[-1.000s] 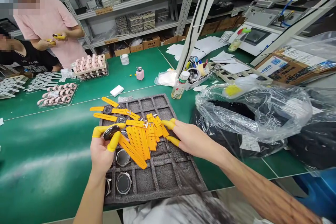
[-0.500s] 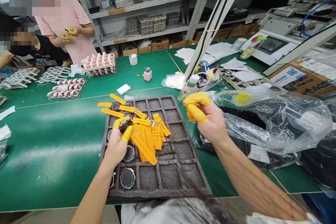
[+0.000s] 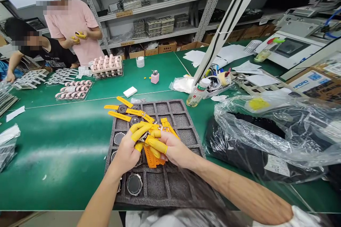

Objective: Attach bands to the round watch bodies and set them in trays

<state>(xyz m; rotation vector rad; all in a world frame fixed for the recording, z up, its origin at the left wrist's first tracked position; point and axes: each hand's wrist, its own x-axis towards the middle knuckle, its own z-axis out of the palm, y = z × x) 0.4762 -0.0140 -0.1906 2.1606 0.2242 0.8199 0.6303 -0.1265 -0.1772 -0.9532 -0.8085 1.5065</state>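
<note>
My left hand [image 3: 129,149], in yellow finger cots, grips a round dark watch [image 3: 144,136] over the foam tray. My right hand [image 3: 174,148], also in yellow finger cots, is closed at the watch's right side on an orange strap, mostly hidden by the fingers. Beneath the hands lie loose orange watch straps [image 3: 151,158]. At the tray's far left corner rest several watches with orange straps [image 3: 135,112]. Round watch faces without straps, such as the watch head [image 3: 134,184], sit in the left compartments of the grey foam tray [image 3: 170,204].
Right of the tray lies a black bundle in clear plastic [image 3: 239,149]. Behind it stand a bottle [image 3: 196,94] and a slanted white post [image 3: 223,25]. A pink dispenser [image 3: 155,77] and a white block [image 3: 130,92] are farther back. Two people work at the far left.
My right hand has swung left and down from beyond the tray's right edge, bringing the orange strap to the watch in my left hand. The view has shifted slightly.
</note>
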